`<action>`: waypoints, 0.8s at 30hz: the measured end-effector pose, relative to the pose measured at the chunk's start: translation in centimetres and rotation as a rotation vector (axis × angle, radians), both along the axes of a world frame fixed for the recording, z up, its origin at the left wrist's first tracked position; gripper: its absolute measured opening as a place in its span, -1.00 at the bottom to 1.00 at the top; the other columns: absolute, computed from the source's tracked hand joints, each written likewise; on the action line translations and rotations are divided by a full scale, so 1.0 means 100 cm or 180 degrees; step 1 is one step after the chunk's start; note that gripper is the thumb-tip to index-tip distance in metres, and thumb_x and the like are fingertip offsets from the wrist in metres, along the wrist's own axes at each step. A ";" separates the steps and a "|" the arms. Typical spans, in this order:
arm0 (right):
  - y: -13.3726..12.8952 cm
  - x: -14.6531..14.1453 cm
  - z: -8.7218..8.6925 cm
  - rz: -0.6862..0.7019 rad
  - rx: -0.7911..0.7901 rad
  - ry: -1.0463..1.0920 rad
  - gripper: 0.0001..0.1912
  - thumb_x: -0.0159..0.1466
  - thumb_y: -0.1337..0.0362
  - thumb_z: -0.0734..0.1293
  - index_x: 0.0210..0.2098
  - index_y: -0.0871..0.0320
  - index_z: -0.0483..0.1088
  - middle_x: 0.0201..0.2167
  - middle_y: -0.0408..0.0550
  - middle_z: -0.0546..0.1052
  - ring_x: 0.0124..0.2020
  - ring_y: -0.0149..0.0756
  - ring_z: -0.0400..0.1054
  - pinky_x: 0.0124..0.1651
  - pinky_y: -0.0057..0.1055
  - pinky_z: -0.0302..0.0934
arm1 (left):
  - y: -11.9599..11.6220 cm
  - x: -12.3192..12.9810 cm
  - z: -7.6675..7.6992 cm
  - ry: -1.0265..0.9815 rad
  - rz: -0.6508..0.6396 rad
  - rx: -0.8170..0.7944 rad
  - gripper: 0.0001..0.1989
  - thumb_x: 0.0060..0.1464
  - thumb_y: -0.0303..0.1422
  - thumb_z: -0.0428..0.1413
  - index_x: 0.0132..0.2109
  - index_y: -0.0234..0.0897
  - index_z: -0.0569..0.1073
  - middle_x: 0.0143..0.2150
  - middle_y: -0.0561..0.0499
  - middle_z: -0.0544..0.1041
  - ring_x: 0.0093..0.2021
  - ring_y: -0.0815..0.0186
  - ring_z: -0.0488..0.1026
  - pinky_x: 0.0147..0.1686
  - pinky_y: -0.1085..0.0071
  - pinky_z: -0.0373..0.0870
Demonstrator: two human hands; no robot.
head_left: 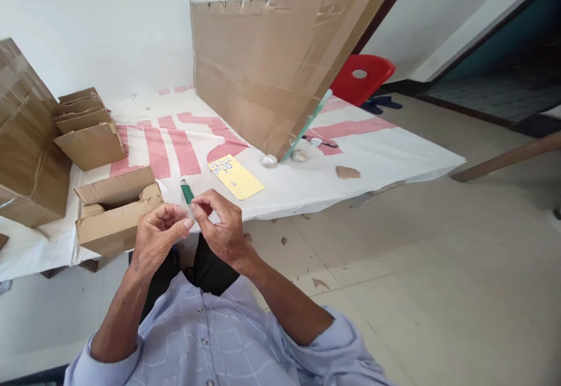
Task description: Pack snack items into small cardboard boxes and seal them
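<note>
- I have the small clear piece [190, 211] in front of the person's torso, at the near edge of the table [381, 164], held up between the two hands.
- I read the left hand [162, 231] as nearly closed, thumb and fingertips pinching the piece from its side.
- I see the right hand [221, 225] pinched as well, its thumb and forefinger drawn together on the piece's other side.
- Right at those fingertips is a slim green object [187, 192] with a metallic end pointing away; I cannot tell whether the right hand touches it or it only lies behind.
- Just beyond the right hand, a yellow card [242, 183] lies flat, small outlined shapes clustered toward its far left end.
- Beside the left hand sits an open cardboard box [116, 222], flaps raised; behind it are upright cardboard flaps [91, 143], and further left a large taped carton [30, 158].
- Past the card, a big cardboard panel [272, 65] stands on the table, with two whitish lumps [269, 160] at its lower corner and a brown scrap [347, 172] to the right.
- Behind the panel I make out a red chair [366, 76].
</note>
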State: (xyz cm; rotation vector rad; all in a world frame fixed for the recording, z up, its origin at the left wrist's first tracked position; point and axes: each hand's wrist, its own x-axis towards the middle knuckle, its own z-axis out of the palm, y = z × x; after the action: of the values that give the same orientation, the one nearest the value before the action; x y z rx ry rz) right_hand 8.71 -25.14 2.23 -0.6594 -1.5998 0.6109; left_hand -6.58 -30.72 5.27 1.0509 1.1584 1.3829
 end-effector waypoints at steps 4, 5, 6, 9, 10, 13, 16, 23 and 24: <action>-0.004 -0.001 -0.001 -0.0084 0.0396 -0.0018 -0.86 0.46 0.34 0.34 -0.25 0.06 0.48 -0.37 -0.13 0.57 -0.39 -0.36 0.42 -0.29 -0.39 0.35 | 0.003 0.002 -0.003 -0.0023 -0.0022 0.0005 -0.53 -0.15 -0.08 0.61 -0.23 -0.28 0.66 -0.37 0.04 0.64 -0.47 0.39 0.51 -0.39 0.45 0.51; -0.005 -0.001 -0.001 -0.0052 0.0366 -0.0002 -0.87 0.46 0.34 0.35 -0.26 0.06 0.48 -0.38 -0.14 0.57 -0.39 -0.36 0.42 -0.29 -0.40 0.35 | 0.004 0.001 -0.004 0.0010 -0.0060 -0.0002 -0.54 -0.12 -0.07 0.60 -0.23 -0.28 0.66 -0.40 0.03 0.63 -0.47 0.38 0.51 -0.38 0.44 0.51; -0.006 -0.001 0.000 -0.0008 0.0288 0.0024 -0.86 0.45 0.34 0.35 -0.26 0.06 0.48 -0.38 -0.14 0.56 -0.39 -0.36 0.41 -0.29 -0.40 0.36 | 0.004 0.000 -0.005 0.0038 -0.0097 -0.0011 -0.55 -0.09 -0.06 0.59 -0.25 -0.29 0.67 -0.43 0.03 0.62 -0.47 0.38 0.50 -0.36 0.44 0.51; -0.009 0.000 0.001 0.0237 -0.0171 0.0172 -0.85 0.44 0.28 0.36 -0.30 0.07 0.47 -0.40 -0.16 0.55 -0.40 -0.37 0.40 -0.29 -0.39 0.37 | 0.006 -0.002 -0.009 0.0077 -0.0139 -0.0014 -0.57 -0.08 -0.05 0.57 -0.29 -0.30 0.68 -0.50 0.02 0.60 -0.49 0.36 0.49 -0.36 0.44 0.48; -0.010 0.001 0.001 0.0382 -0.0356 0.0248 -0.84 0.45 0.25 0.36 -0.30 0.07 0.48 -0.41 -0.17 0.54 -0.41 -0.37 0.40 -0.29 -0.40 0.37 | 0.006 -0.002 -0.010 0.0088 -0.0126 -0.0016 -0.57 -0.09 -0.05 0.57 -0.31 -0.30 0.68 -0.51 0.01 0.60 -0.49 0.36 0.49 -0.37 0.44 0.47; -0.011 0.003 -0.001 0.0972 -0.0890 0.0536 -0.80 0.45 0.17 0.39 -0.30 0.08 0.49 -0.41 -0.18 0.53 -0.41 -0.38 0.42 -0.29 -0.41 0.37 | 0.007 -0.001 -0.012 0.0104 -0.0063 -0.0020 -0.57 -0.11 -0.05 0.57 -0.33 -0.31 0.67 -0.52 0.00 0.60 -0.50 0.36 0.49 -0.39 0.46 0.45; -0.008 0.008 -0.007 0.1465 -0.1380 0.0750 -0.81 0.41 0.10 0.47 -0.22 0.07 0.54 -0.35 -0.16 0.57 -0.35 -0.35 0.47 -0.25 -0.41 0.41 | 0.007 0.000 -0.008 0.0163 -0.0047 -0.0019 -0.59 -0.10 -0.07 0.56 -0.35 -0.30 0.67 -0.52 0.01 0.60 -0.50 0.37 0.49 -0.39 0.47 0.46; 0.004 0.019 -0.021 0.1694 -0.1624 0.0652 -0.70 0.24 0.06 0.62 -0.14 0.06 0.64 -0.21 -0.11 0.64 -0.20 -0.28 0.55 -0.07 -0.32 0.47 | 0.010 -0.002 -0.013 0.0728 0.0148 0.0034 -0.67 -0.07 -0.14 0.53 -0.32 -0.29 0.69 -0.42 -0.01 0.66 -0.44 0.35 0.53 -0.37 0.48 0.48; 0.007 0.020 -0.022 0.1568 -0.1591 0.0586 -0.74 0.26 0.06 0.60 -0.19 0.07 0.64 -0.24 -0.11 0.65 -0.22 -0.28 0.54 -0.08 -0.32 0.46 | 0.012 -0.003 -0.016 0.0903 0.0132 0.0084 -0.69 -0.05 -0.15 0.51 -0.31 -0.28 0.69 -0.40 -0.02 0.67 -0.43 0.34 0.54 -0.37 0.48 0.48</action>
State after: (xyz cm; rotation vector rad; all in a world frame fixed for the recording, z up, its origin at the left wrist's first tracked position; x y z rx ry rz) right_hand 10.70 -24.46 0.02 -0.5440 -1.4448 1.4251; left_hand -6.86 -29.51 3.67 1.2784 1.3763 1.3127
